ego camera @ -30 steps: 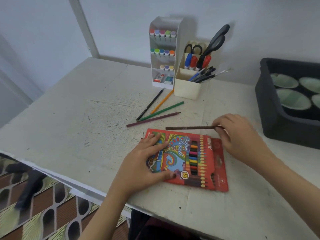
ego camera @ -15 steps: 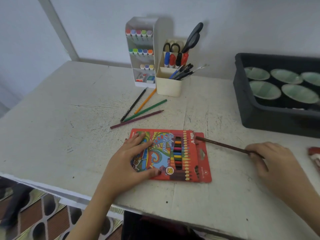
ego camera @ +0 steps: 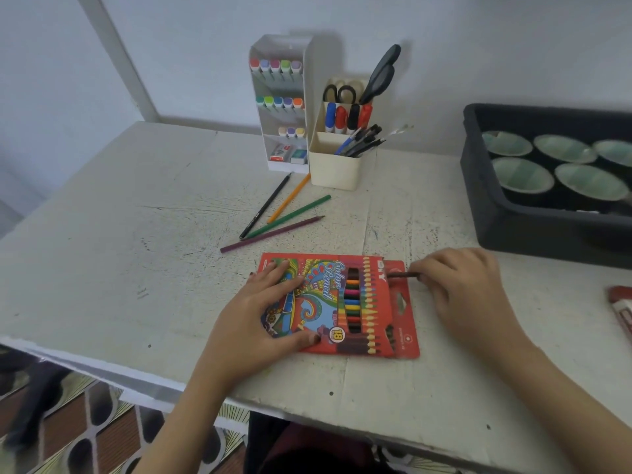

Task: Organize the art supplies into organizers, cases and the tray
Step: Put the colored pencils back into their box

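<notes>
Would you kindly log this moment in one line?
left hand: presses pencil box | right hand: pinches brown pencil at box opening | loose pencils: four

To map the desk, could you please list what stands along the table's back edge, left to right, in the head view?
white marker organizer → cream pen holder → black tray

- Bright, soft and even across the white table [ego camera: 136, 268].
- Lit from the front left: pale, fuzzy shadows thrown rightward on the wall [ego camera: 478, 46] behind the marker organizer [ego camera: 282, 46] and scissors [ego camera: 379, 73].
- Bowed at the edges by the wide lens.
- Sharp mid-frame; smeared over the patterned floor [ego camera: 85, 439] at lower left.
</notes>
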